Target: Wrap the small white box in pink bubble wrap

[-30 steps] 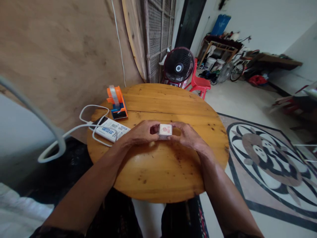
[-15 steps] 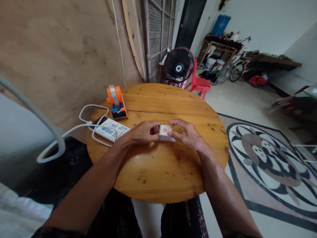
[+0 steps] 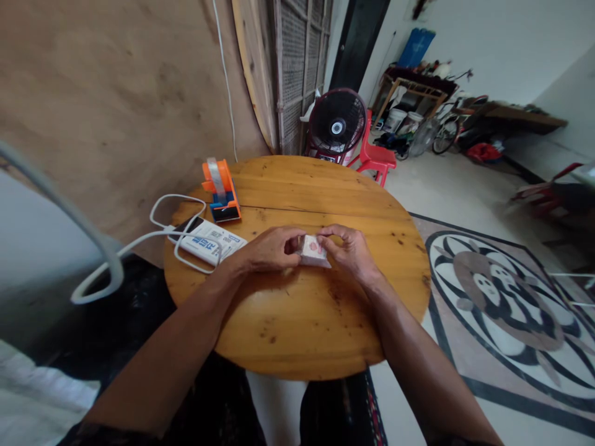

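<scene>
A small whitish box with a red print on top [image 3: 313,246] rests on the round wooden table [image 3: 297,337], between my two hands. My left hand [image 3: 275,249] is closed on its left end, thumb on the near side and fingers behind. With thumb and index finger nearly together, my right hand [image 3: 346,248] pinches the upper right corner of the box. Its other fingers curl under and are partly hidden. The near lower edge of the box flares out to the right in a thin pale corner.
At the table's left lie a white printed power strip box or pack [image 3: 211,240] with a looped white cable [image 3: 149,235] and an orange and blue tape dispenser [image 3: 222,191]. Beyond the table stand a fan [image 3: 337,121] and a red chair [image 3: 376,155].
My right thumb and index finger have closed together at the box's right corner; before, they were spread apart around it. The box has tilted or turned slightly. My left hand keeps its hold.
</scene>
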Demonstrator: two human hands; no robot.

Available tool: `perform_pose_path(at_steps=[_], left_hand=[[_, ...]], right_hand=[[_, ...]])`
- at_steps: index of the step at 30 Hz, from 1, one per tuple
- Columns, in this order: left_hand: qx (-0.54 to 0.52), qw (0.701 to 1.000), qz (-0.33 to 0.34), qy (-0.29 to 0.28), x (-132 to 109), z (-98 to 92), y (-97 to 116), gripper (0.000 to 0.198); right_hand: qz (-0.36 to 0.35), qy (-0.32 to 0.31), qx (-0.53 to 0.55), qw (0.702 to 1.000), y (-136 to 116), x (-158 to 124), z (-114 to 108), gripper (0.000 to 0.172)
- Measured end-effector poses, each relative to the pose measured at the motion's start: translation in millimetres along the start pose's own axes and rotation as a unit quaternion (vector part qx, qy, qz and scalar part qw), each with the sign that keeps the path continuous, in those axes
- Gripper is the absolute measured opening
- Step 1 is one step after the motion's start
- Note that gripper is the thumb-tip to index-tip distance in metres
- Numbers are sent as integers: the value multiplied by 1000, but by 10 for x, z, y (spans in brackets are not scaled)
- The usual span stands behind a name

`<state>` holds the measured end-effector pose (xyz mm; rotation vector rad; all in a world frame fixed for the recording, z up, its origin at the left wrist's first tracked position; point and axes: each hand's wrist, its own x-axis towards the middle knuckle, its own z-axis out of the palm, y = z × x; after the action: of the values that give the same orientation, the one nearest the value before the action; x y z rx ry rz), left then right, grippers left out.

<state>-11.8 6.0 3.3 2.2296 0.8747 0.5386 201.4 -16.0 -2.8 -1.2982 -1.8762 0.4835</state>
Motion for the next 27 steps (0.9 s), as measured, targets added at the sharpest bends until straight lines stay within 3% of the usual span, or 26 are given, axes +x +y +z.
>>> perform_pose_path(at_steps=[9,13,19,22,27], left_hand=[[40,999,14,9,-12,-15,33,27],[67,997,15,29,-8,-1,-20,41],[-11,998,-42,40,-12,-7,-65,67],[41,996,-50,61,9,2,-46,61],[79,996,-6,33,45,44,-28,49]], right_hand=[[32,-8,25,999,-7,-6,5,20],[39,-7,24,999,-6,-9,7,20],[17,1,37,999,-56,-11,-3,19],[-10,4,44,999,-96,-11,-8,17],[-29,5,57,998,-120,-22,1,16]])
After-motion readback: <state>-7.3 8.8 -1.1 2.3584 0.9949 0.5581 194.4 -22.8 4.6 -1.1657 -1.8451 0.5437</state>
